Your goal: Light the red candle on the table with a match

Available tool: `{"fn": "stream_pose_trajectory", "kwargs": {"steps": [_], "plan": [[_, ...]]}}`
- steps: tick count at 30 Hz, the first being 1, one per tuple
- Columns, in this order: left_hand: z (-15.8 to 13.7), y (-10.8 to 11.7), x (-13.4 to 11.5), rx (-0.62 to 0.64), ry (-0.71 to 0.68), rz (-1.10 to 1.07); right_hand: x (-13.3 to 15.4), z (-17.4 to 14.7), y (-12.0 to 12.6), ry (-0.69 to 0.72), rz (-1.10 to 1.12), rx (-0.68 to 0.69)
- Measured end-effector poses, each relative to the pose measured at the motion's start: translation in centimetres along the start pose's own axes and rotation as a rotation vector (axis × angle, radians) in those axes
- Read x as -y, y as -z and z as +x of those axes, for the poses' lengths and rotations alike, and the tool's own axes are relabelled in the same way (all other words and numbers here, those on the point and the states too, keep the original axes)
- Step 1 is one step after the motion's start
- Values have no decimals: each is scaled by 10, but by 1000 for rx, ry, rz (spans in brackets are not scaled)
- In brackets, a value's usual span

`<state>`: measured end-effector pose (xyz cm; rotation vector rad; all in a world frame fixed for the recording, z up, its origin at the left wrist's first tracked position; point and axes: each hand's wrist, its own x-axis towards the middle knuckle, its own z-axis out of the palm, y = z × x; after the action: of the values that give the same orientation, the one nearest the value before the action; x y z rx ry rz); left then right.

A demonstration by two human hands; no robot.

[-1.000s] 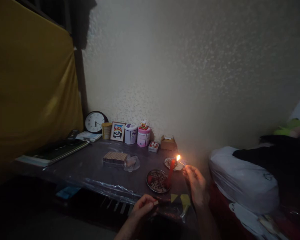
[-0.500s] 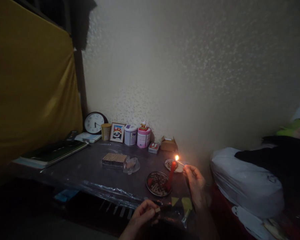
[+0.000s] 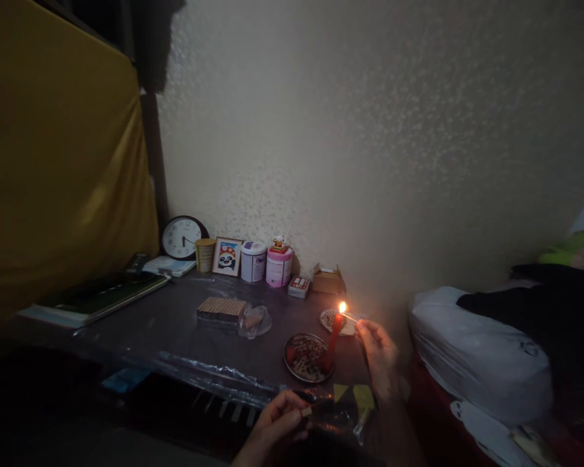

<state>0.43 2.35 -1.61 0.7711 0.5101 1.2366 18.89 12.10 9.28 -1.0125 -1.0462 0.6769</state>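
Observation:
My right hand (image 3: 378, 353) pinches a burning match (image 3: 349, 316); its flame touches the top of a red candle (image 3: 331, 342). The candle stands in a round patterned dish (image 3: 302, 358) on the dark plastic-covered table (image 3: 175, 324). A second small dish (image 3: 329, 320) lies just behind it. My left hand (image 3: 278, 420) hovers at the table's front edge, fingers closed on a small matchbox (image 3: 305, 411).
Along the wall stand a clock (image 3: 182, 237), a framed panda picture (image 3: 227, 256), two tins (image 3: 267, 263), a small red box (image 3: 298, 286) and a cardboard box (image 3: 328, 279). A wafer-like block (image 3: 222, 309) and books (image 3: 97, 295) lie on the table. A white bag (image 3: 477, 357) sits to the right.
The match flame has moved slightly left and down onto the candle's tip. My left hand has drifted a little lower and right with the matchbox.

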Motion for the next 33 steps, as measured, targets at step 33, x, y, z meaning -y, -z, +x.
{"fn": "stream_pose_trajectory", "kwargs": {"steps": [33], "plan": [[-3, -2, -4, -41, 30, -1, 0, 2, -2, 17, -34, -20]]}}
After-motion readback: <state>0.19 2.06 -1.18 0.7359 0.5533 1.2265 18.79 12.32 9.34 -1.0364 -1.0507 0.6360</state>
